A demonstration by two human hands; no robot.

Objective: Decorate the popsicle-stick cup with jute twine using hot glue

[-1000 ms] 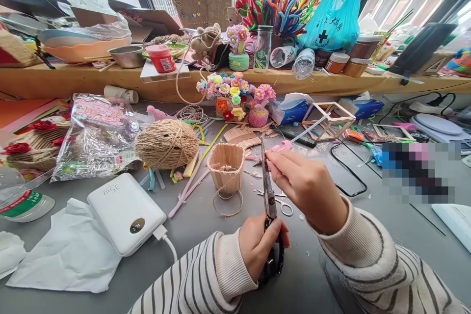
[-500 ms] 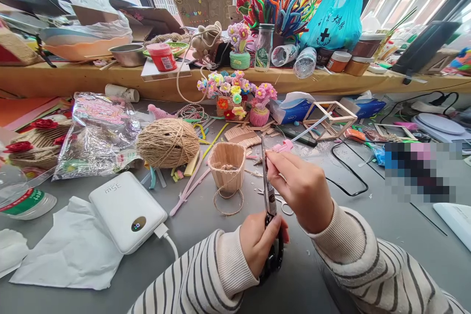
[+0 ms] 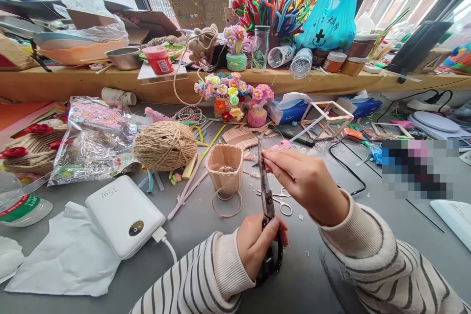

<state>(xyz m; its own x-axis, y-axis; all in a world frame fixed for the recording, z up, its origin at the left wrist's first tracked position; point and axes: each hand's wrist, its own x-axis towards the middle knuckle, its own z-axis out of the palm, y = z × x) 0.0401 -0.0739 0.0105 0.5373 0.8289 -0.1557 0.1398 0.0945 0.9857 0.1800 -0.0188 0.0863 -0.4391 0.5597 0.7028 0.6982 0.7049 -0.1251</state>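
My left hand (image 3: 255, 245) is wrapped round a large pair of scissors (image 3: 267, 196) with black handles, blades pointing up and away from me. Against the blades, near their tips, my right hand (image 3: 312, 181) is closed in a pinch; whatever sits between its fingertips is too small to make out. Just left of the blades stands a small basket (image 3: 225, 176) of wooden slats, upright, with a loop of twine (image 3: 235, 213) at its front. Behind the right fingers lies a pink glue gun (image 3: 282, 145), partly hidden. Small silver scissors (image 3: 285, 207) rest on the table below my right hand.
A big ball of twine (image 3: 165, 146) sits left of the basket, with a white power bank (image 3: 125, 216) nearer me. Wooden sticks (image 3: 239, 138) and a wooden frame (image 3: 331, 117) lie behind. A black cable (image 3: 362, 176) runs on the right.
My right hand has turned slightly and its wrist has shifted right, uncovering more of the small scissors. My left hand still grips the large scissors. The view has shifted a little.
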